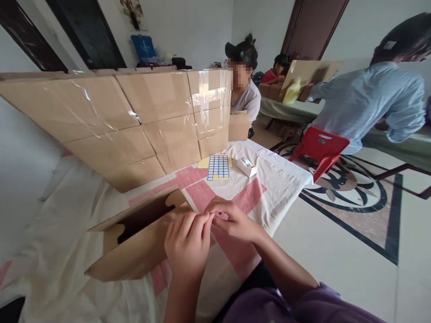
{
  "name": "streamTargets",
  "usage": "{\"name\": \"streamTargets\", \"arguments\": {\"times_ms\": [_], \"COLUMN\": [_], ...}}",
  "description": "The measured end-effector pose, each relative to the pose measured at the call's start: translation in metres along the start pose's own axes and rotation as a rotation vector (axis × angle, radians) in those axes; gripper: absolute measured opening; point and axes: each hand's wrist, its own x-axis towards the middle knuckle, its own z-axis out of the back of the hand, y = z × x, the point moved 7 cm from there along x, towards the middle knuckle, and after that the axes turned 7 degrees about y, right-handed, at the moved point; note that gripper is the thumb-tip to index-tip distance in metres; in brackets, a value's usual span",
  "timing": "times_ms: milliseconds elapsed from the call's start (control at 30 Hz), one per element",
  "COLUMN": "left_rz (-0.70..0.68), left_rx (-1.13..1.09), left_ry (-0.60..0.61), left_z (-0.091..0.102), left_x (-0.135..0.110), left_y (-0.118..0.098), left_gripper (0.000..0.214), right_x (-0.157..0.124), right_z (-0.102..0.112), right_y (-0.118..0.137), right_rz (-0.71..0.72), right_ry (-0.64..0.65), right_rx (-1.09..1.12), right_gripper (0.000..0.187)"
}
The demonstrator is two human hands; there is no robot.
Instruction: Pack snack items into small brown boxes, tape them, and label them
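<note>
My left hand (pixel 186 244) and my right hand (pixel 232 220) meet fingertip to fingertip just above the cloth-covered table (pixel 283 179). Both hands are pinched together; whatever is between the fingers is too small to make out. To their left lies a small open cardboard box (pixel 134 244) on its side, its flaps spread. Beyond the hands a sheet of blue-edged stickers (pixel 218 168) lies flat on a yellow backing. A small white box (pixel 247 166) sits to the right of the sheet.
A taped cardboard wall (pixel 134 121) stands across the back of the table. A seated person (pixel 244 89) is behind it. A red plastic chair (pixel 319 148) stands on the patterned floor at right, beside a person in a blue shirt (pixel 367 103) who leans over another table.
</note>
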Motion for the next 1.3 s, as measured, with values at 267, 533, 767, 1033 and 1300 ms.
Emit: {"name": "streamTargets", "arguments": {"times_ms": [267, 533, 767, 1033, 1300], "left_rz": [-0.039, 0.152, 0.441, 0.81, 0.608], "left_rx": [0.062, 0.061, -0.003, -0.19, -0.271], "left_ry": [-0.132, -0.264, -0.236, 0.224, 0.777], "left_z": [0.036, 0.065, 0.078, 0.064, 0.029], "left_x": [-0.025, -0.047, -0.05, -0.026, 0.009], "left_y": [0.02, 0.069, 0.113, 0.177, 0.18], "left_gripper": [0.019, 0.021, 0.007, 0.022, 0.033], "right_x": [0.023, 0.085, 0.124, 0.111, 0.11], "right_z": [-0.019, -0.023, -0.049, -0.049, -0.049], "right_y": [0.019, -0.017, -0.059, -0.055, -0.059], "right_rz": [0.173, 0.19, 0.128, 0.172, 0.207], "right_ry": [-0.035, 0.072, 0.168, 0.206, 0.131], "right_rx": [-0.231, -0.249, -0.134, -0.223, -0.221], "right_gripper": [0.033, 0.075, 0.049, 0.036, 0.033]}}
